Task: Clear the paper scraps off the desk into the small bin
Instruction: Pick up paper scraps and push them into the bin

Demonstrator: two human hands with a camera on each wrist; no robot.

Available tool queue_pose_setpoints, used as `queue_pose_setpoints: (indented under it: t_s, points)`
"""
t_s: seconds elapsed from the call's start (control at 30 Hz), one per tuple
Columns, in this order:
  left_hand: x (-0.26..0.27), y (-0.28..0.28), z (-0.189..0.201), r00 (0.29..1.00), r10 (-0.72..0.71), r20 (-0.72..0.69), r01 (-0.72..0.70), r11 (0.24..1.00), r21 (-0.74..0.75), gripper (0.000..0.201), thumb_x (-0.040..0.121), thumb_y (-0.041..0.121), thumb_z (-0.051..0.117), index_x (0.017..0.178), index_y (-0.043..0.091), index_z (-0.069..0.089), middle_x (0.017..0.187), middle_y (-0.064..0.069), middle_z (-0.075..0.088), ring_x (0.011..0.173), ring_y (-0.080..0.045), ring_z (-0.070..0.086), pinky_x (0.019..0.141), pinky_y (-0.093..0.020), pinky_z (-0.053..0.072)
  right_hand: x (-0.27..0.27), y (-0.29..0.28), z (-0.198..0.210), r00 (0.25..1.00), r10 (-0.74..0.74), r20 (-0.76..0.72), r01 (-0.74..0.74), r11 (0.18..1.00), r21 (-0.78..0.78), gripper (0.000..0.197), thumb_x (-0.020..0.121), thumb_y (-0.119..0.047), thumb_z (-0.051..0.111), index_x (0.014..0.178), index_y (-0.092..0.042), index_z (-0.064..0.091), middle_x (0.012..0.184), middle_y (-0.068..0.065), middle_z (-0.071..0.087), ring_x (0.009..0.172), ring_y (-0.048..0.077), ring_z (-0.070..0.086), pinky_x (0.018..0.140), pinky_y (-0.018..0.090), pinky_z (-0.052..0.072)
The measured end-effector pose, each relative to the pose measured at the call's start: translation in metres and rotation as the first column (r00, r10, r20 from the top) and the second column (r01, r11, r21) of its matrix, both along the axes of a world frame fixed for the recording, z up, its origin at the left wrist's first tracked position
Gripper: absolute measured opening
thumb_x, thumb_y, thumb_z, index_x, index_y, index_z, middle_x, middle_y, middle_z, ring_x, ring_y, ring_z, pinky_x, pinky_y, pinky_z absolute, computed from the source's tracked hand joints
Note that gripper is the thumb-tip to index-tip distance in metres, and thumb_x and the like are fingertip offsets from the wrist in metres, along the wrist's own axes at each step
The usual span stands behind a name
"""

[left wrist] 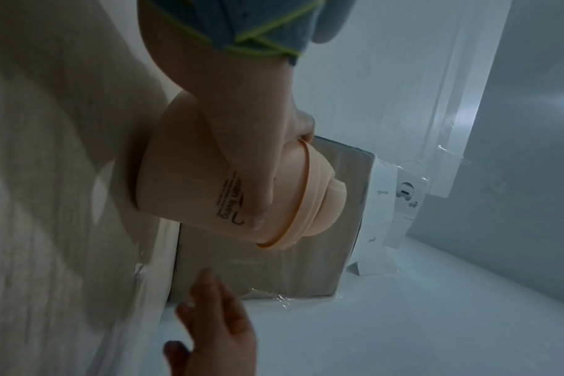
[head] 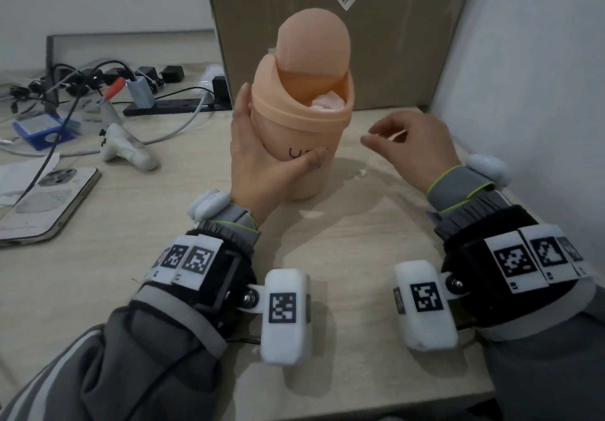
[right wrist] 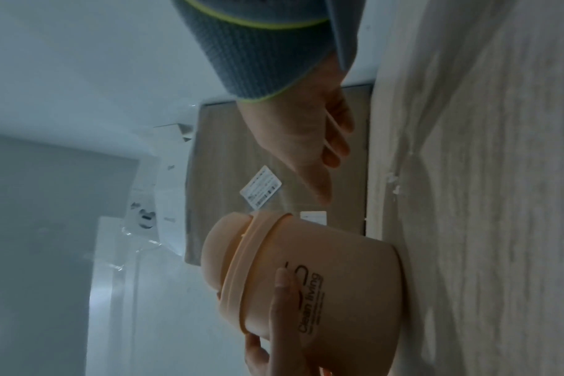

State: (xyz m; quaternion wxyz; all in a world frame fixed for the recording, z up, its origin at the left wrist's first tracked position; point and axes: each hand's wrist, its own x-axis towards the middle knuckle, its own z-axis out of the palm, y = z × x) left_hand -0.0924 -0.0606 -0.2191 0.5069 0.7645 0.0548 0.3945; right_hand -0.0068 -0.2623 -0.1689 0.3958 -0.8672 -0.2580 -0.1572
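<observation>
A small peach bin (head: 304, 132) stands on the light wood desk (head: 327, 240), its swing lid (head: 311, 40) tipped up and white paper (head: 327, 104) showing in the opening. My left hand (head: 258, 158) grips the bin's body, thumb across the front; the left wrist view shows the same hold (left wrist: 267, 157) on the bin (left wrist: 184, 178). My right hand (head: 402, 145) hovers just right of the bin with loosely curled fingers and holds nothing; in its own view the right hand (right wrist: 313, 142) is relaxed. Tiny white scraps (head: 360, 173) lie on the desk below it, seen again as scraps (right wrist: 392, 182).
A big cardboard box (head: 327, 11) stands right behind the bin and a white wall (head: 540, 60) closes the right side. On the left lie a phone (head: 49, 204), a white controller (head: 127, 149), a blue box (head: 39, 129) and a power strip (head: 170, 108) with tangled cables.
</observation>
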Motion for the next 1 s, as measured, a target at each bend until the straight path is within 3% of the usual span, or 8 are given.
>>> queue_pose_setpoints:
  t_s: [0.13,0.27,0.7,0.77,0.83,0.9,1.0]
  points:
    - [0.002,0.002,-0.002,1.0,0.023,-0.004,-0.023,0.999,-0.043,0.134,0.055,0.053,0.093,0.16,0.027,0.013,0.159,0.0,0.039,0.147,-0.019,0.042,0.12,-0.049,0.04,0.012,0.003,-0.018,0.989,-0.021,-0.146,-0.011,0.976,-0.215,0.033,0.074,-0.037,0.076,0.099,-0.016,0.069,0.099,0.004,0.068,0.085,0.017,0.058,0.078,0.025,0.042]
    - [0.003,0.001,-0.003,0.999,0.037,-0.012,-0.038,0.999,-0.032,0.134,0.055,0.057,0.092,0.16,0.03,0.013,0.16,0.0,0.037,0.148,-0.019,0.04,0.121,-0.049,0.039,0.013,0.009,-0.026,0.983,-0.053,-0.175,-0.006,0.946,-0.324,0.033,0.074,-0.037,0.075,0.099,-0.016,0.069,0.1,0.003,0.065,0.085,0.015,0.052,0.075,0.021,0.035]
    - [0.003,0.001,-0.003,0.999,0.047,-0.011,-0.047,0.998,-0.032,0.134,0.054,0.058,0.093,0.16,0.029,0.015,0.16,0.0,0.037,0.148,-0.02,0.041,0.12,-0.05,0.039,0.01,0.018,-0.03,0.995,0.019,-0.103,-0.056,0.927,-0.371,0.009,0.081,-0.018,0.068,0.086,-0.013,0.074,0.095,0.007,0.073,0.093,0.022,0.062,0.072,0.019,0.034]
    - [0.003,0.001,-0.004,0.999,0.048,-0.017,-0.049,0.998,-0.029,0.133,0.054,0.058,0.093,0.159,0.031,0.015,0.16,0.001,0.037,0.148,-0.021,0.041,0.12,-0.051,0.039,0.006,0.017,-0.023,0.999,0.015,-0.041,-0.023,0.976,-0.219,0.009,0.08,-0.018,0.068,0.084,-0.013,0.075,0.09,0.006,0.073,0.087,0.019,0.063,0.072,0.018,0.036]
    - [0.002,0.001,-0.004,0.999,0.046,-0.021,-0.047,0.999,-0.019,0.131,0.055,0.056,0.093,0.158,0.035,0.015,0.16,0.002,0.038,0.147,-0.02,0.042,0.12,-0.051,0.039,-0.001,0.016,-0.01,1.0,0.011,0.012,-0.012,0.997,0.071,0.006,0.079,-0.018,0.07,0.082,-0.015,0.075,0.081,0.001,0.072,0.076,0.009,0.063,0.069,0.012,0.041]
    - [0.001,0.001,-0.002,0.999,0.041,-0.016,-0.041,0.999,0.014,0.129,0.055,0.055,0.093,0.156,0.039,0.015,0.16,0.003,0.038,0.147,-0.02,0.042,0.119,-0.051,0.04,-0.01,0.014,0.004,0.995,0.041,0.091,-0.069,0.945,0.32,0.004,0.078,-0.018,0.072,0.08,-0.021,0.073,0.071,-0.009,0.068,0.066,-0.002,0.06,0.066,0.006,0.043]
    - [-0.002,-0.003,0.002,1.0,0.012,-0.015,-0.01,0.996,0.089,0.128,0.057,0.055,0.092,0.157,0.039,0.013,0.16,0.003,0.037,0.147,-0.019,0.042,0.119,-0.05,0.04,-0.023,0.012,0.018,0.977,0.106,0.184,-0.187,0.842,0.506,0.008,0.077,-0.015,0.074,0.081,-0.021,0.07,0.072,-0.014,0.066,0.065,-0.001,0.061,0.066,0.012,0.048]
